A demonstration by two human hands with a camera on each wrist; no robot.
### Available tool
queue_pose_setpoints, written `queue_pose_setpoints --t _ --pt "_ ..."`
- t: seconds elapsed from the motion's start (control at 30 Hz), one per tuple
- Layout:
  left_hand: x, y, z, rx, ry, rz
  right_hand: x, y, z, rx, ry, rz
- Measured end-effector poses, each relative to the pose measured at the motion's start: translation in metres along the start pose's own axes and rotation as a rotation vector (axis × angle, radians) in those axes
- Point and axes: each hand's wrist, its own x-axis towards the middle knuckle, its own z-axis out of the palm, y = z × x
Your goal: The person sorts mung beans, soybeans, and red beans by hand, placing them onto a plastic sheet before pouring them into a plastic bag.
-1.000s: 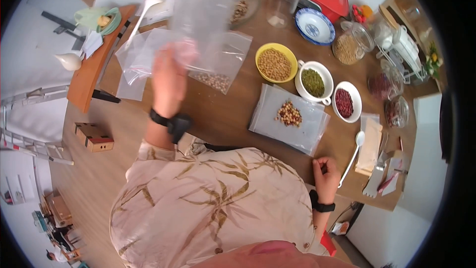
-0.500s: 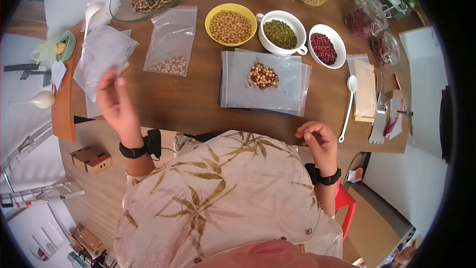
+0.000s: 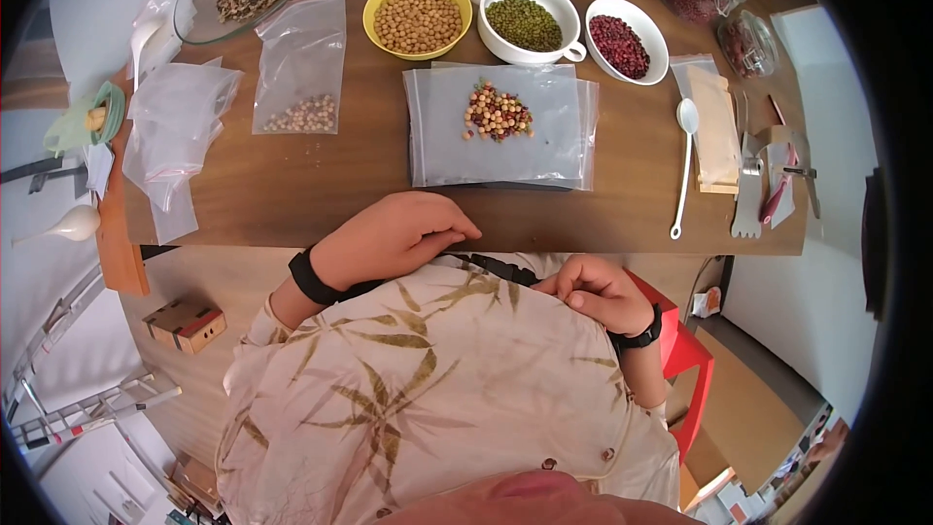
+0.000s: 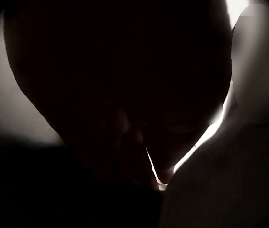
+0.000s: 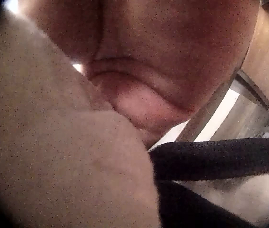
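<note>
In the head view my left hand [image 3: 394, 238] rests in front of the shirt at the table's near edge, fingers loosely bent and nothing in them. My right hand [image 3: 603, 294] lies lower against the shirt front, loosely curled and empty. Straight ahead, a small heap of mixed beans [image 3: 498, 112] sits on flat zip bags [image 3: 432, 151]. Left of these lies a zip bag [image 3: 301, 63] with pale speckled beans in its bottom. The left wrist view is almost black; the right wrist view has my palm [image 5: 144, 102] close against the shirt cloth [image 5: 68, 142].
Behind the heap stand a yellow bowl [image 3: 377, 39] of chickpeas, a white two-handled bowl [image 3: 505, 44] of green beans and a white bowl [image 3: 649, 68] of red beans. More plastic bags [image 3: 180, 126] lie left. A white spoon [image 3: 683, 170] and forked tool [image 3: 747, 204] lie right.
My left hand held up a clear plastic bag, then was empty over the left bags; now it has come back to the shirt. My right hand has drawn back from the table edge.
</note>
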Motion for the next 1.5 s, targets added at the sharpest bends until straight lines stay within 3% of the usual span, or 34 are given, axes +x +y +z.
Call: queue_pose_setpoints --t 0.07,0.13,0.17,0.23,0.27,0.3,0.37,0.5,0.57,0.67,0.8,0.87,1.1,1.2,1.33,1.5 --pt "0.006 -0.002 0.004 0.015 0.035 0.029 0.002 0.000 0.004 -0.006 0.013 -0.009" --pt "0.013 -0.001 0.005 0.063 0.020 0.063 0.005 -0.001 0.007 -0.063 0.186 -0.074" --pt "0.017 0.000 0.007 0.112 0.008 0.092 0.007 0.000 0.008 -0.067 0.188 -0.076" --pt "0.022 0.003 0.013 0.131 -0.021 0.104 0.012 0.006 0.007 -0.190 0.508 -0.175" --pt "0.025 0.005 0.015 0.148 -0.050 0.111 0.015 0.014 0.003 -0.210 0.565 -0.258" --pt "0.028 0.005 0.018 0.149 -0.051 0.115 0.016 0.016 0.002 -0.211 0.567 -0.260" --pt "0.032 0.004 0.023 0.228 -0.079 0.217 0.018 0.016 0.000 -0.660 0.607 -0.353" --pt "0.044 0.006 0.030 0.326 -0.106 0.284 0.023 0.015 0.001 -0.751 0.574 -0.281" --pt "0.052 0.002 0.037 0.424 -0.121 0.324 0.024 0.019 -0.005 -0.316 0.662 -0.212" --pt "0.062 0.006 0.047 0.510 -0.110 0.329 0.024 0.016 -0.016 -0.175 0.689 -0.261" --pt "0.070 0.000 0.055 0.589 -0.107 0.348 0.023 0.022 -0.022 -0.168 0.627 -0.333" --pt "0.072 0.005 0.054 0.628 -0.195 0.286 0.023 0.025 -0.022 -0.173 0.609 -0.371" --pt "0.070 0.006 0.051 0.598 -0.141 0.344 0.021 0.025 -0.028 -0.143 0.564 -0.405" --pt "0.070 0.013 0.034 0.426 -0.088 0.362 0.021 0.025 -0.031 -0.130 0.553 -0.404" --pt "0.086 0.021 -0.012 0.778 0.359 0.441 0.021 0.027 -0.035 -0.126 0.539 -0.427" --pt "0.134 0.013 -0.063 0.599 0.634 0.273 0.021 0.024 -0.032 -0.160 0.556 -0.425"
